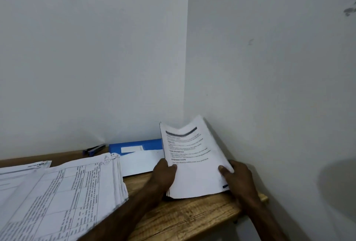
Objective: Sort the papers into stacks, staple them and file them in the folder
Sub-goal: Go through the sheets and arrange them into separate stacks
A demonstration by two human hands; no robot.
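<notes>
Both hands, left hand (pixel 166 171) and right hand (pixel 236 176), are gripping a white printed paper bundle (pixel 194 163) upright, its long axis pointing away, with the blue stapler (pixel 94 149) lying far left.

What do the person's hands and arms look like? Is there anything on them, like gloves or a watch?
Both hands are bare: no gloves on the left hand or the right hand. No rings, watch or bracelet show on the fingers and wrists in view. The forearms are bare too, with no sleeves showing down to the bottom edge of the picture. Each thumbnail is short and plain.
</notes>
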